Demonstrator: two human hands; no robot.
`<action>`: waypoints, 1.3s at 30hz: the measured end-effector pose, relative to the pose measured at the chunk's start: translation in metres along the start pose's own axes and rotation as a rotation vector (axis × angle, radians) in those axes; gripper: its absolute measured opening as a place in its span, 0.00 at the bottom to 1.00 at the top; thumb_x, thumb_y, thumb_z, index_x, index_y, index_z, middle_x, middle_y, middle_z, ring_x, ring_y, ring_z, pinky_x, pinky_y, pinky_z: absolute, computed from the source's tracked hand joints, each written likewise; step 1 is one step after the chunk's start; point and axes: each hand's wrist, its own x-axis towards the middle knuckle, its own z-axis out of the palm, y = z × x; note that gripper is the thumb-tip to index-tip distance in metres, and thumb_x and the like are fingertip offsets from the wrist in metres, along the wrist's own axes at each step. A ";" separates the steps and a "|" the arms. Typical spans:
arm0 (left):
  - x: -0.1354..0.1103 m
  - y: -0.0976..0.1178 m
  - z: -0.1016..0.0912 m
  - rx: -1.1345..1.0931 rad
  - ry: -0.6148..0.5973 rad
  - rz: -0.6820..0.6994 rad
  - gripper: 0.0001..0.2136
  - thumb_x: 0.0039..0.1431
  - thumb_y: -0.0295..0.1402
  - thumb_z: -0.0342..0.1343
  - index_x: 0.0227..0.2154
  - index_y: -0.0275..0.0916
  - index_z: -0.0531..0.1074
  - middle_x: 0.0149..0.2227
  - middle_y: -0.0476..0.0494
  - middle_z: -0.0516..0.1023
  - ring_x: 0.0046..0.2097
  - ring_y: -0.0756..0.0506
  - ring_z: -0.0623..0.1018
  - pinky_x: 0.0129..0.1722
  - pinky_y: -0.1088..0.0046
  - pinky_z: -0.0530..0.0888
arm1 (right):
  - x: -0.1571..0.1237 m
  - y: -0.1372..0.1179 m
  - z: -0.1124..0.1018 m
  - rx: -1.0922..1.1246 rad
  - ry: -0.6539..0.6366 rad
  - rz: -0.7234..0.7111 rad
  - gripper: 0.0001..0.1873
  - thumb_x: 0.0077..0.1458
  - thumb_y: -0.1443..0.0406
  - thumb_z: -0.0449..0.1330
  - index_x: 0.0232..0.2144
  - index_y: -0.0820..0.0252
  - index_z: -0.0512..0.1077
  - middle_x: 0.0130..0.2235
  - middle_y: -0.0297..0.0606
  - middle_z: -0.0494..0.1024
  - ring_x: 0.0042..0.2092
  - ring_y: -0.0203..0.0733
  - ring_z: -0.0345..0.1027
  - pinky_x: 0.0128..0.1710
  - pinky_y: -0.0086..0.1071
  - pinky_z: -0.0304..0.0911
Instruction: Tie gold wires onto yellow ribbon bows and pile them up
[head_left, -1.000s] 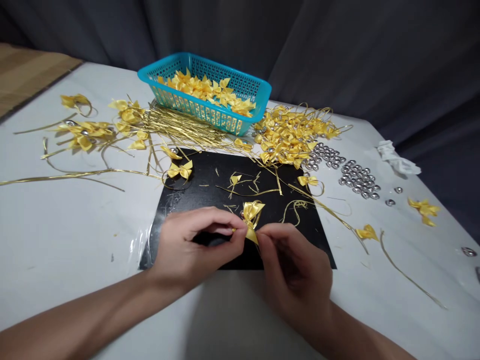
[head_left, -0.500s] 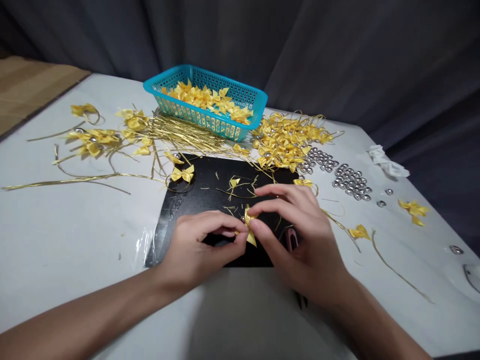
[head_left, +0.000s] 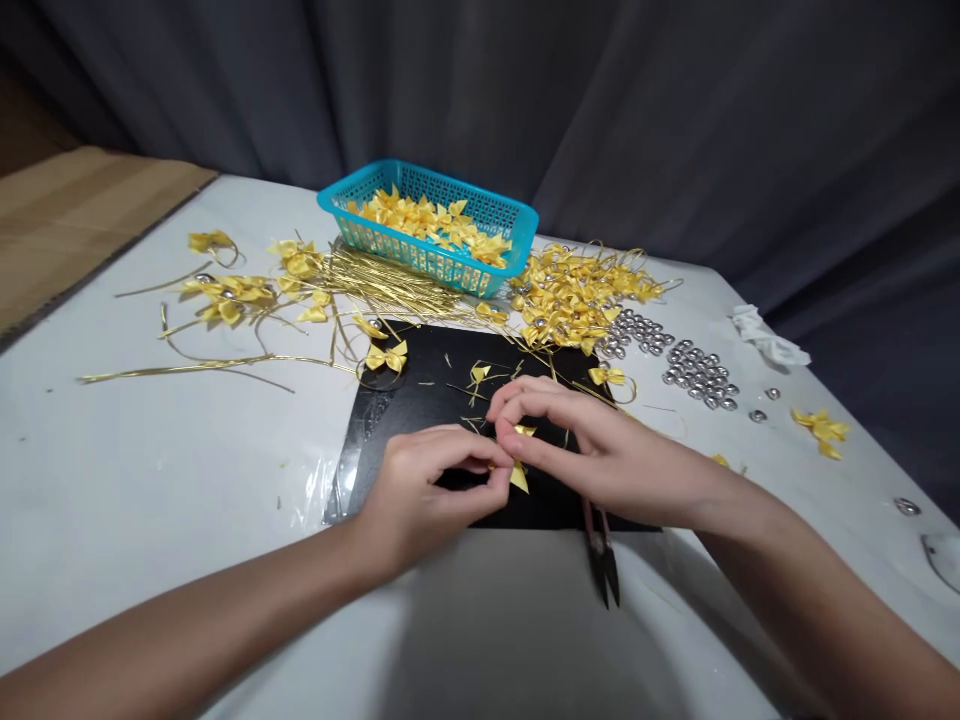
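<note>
A yellow ribbon bow (head_left: 519, 478) is held between my two hands, above the black mat (head_left: 427, 400). My left hand (head_left: 439, 480) pinches it from the left with thumb and forefinger. From the right, my right hand (head_left: 577, 435) closes thumb and fingers at the bow's upper part, hiding much of it. The fingertips of both hands nearly meet there. Thread snips (head_left: 602, 560) with dark blades lie below my right hand, pointing toward me, their handle end partly covered. Cut bits of gold cord (head_left: 474, 395) and a small yellow scrap (head_left: 480, 373) lie on the mat.
A blue plastic basket (head_left: 427, 190) of yellow bows stands at the back. Before it lies a bundle of gold cords (head_left: 390, 285). Finished-looking bows (head_left: 570, 295) are heaped right, beside silver beads (head_left: 699, 375). More bows (head_left: 229, 295) lie left. White crumpled material (head_left: 769, 335) sits far right.
My right hand has turned and its fingers have closed in on the bow, uncovering the snips' blades. My left hand still pinches the bow. The whole view has shifted slightly.
</note>
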 end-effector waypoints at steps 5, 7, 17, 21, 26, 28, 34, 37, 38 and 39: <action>0.000 -0.001 0.001 0.007 -0.003 -0.096 0.05 0.45 0.20 0.57 0.22 0.34 0.74 0.22 0.49 0.79 0.23 0.54 0.75 0.26 0.83 0.72 | 0.003 0.001 0.012 0.027 0.144 -0.020 0.08 0.61 0.66 0.48 0.29 0.60 0.63 0.38 0.38 0.66 0.43 0.37 0.60 0.47 0.32 0.57; 0.000 -0.001 0.000 -0.010 -0.009 -0.113 0.05 0.45 0.20 0.57 0.22 0.34 0.75 0.22 0.49 0.79 0.23 0.54 0.76 0.27 0.83 0.73 | 0.005 -0.001 0.015 0.054 0.205 -0.044 0.08 0.60 0.67 0.49 0.29 0.61 0.63 0.37 0.38 0.65 0.42 0.36 0.60 0.45 0.30 0.57; 0.001 -0.005 -0.001 -0.044 -0.043 -0.168 0.05 0.45 0.20 0.57 0.23 0.35 0.75 0.23 0.50 0.79 0.24 0.54 0.76 0.28 0.84 0.73 | 0.009 -0.002 0.020 0.244 0.340 -0.011 0.06 0.58 0.66 0.50 0.31 0.62 0.64 0.33 0.37 0.68 0.36 0.34 0.63 0.35 0.27 0.61; 0.002 -0.006 0.000 -0.034 -0.092 -0.230 0.06 0.44 0.20 0.57 0.22 0.35 0.75 0.22 0.51 0.79 0.24 0.54 0.75 0.27 0.84 0.72 | 0.013 -0.015 0.009 0.413 0.408 -0.011 0.06 0.57 0.65 0.53 0.29 0.61 0.65 0.33 0.36 0.69 0.37 0.33 0.67 0.38 0.26 0.65; 0.003 -0.007 -0.001 -0.060 -0.105 -0.320 0.04 0.46 0.23 0.57 0.23 0.36 0.75 0.24 0.49 0.79 0.26 0.52 0.76 0.29 0.81 0.74 | 0.013 -0.031 -0.009 0.507 0.422 0.039 0.06 0.57 0.63 0.55 0.30 0.60 0.66 0.26 0.32 0.70 0.29 0.30 0.68 0.31 0.24 0.68; 0.003 -0.007 -0.002 -0.069 -0.111 -0.346 0.04 0.46 0.24 0.57 0.23 0.36 0.75 0.24 0.49 0.79 0.26 0.51 0.76 0.30 0.79 0.74 | 0.010 -0.034 -0.015 0.469 0.464 0.004 0.06 0.56 0.64 0.56 0.29 0.60 0.67 0.25 0.31 0.70 0.28 0.29 0.68 0.30 0.22 0.68; 0.007 -0.003 -0.002 -0.244 -0.162 -0.477 0.01 0.45 0.25 0.58 0.23 0.35 0.74 0.25 0.47 0.78 0.27 0.52 0.76 0.30 0.78 0.74 | 0.003 -0.036 -0.020 0.395 0.526 -0.006 0.05 0.56 0.66 0.56 0.28 0.60 0.68 0.27 0.32 0.71 0.30 0.30 0.69 0.30 0.22 0.69; 0.012 -0.001 -0.004 -0.420 -0.241 -0.603 0.03 0.45 0.27 0.60 0.21 0.34 0.72 0.21 0.49 0.76 0.23 0.54 0.73 0.24 0.81 0.71 | 0.003 -0.031 -0.015 0.470 0.452 0.016 0.06 0.56 0.64 0.56 0.28 0.61 0.67 0.31 0.34 0.72 0.33 0.30 0.70 0.32 0.23 0.70; 0.014 -0.001 -0.005 -0.472 -0.270 -0.650 0.04 0.44 0.27 0.61 0.21 0.34 0.71 0.20 0.50 0.75 0.22 0.55 0.72 0.23 0.82 0.70 | 0.003 -0.029 -0.013 0.497 0.434 0.020 0.07 0.57 0.64 0.56 0.29 0.61 0.67 0.32 0.34 0.72 0.34 0.31 0.70 0.33 0.23 0.70; 0.016 -0.001 -0.007 -0.517 -0.301 -0.695 0.04 0.44 0.27 0.61 0.21 0.34 0.71 0.19 0.51 0.74 0.21 0.55 0.71 0.22 0.83 0.69 | 0.002 -0.027 -0.012 0.524 0.420 0.024 0.07 0.57 0.63 0.56 0.30 0.61 0.67 0.33 0.35 0.72 0.34 0.31 0.70 0.34 0.23 0.70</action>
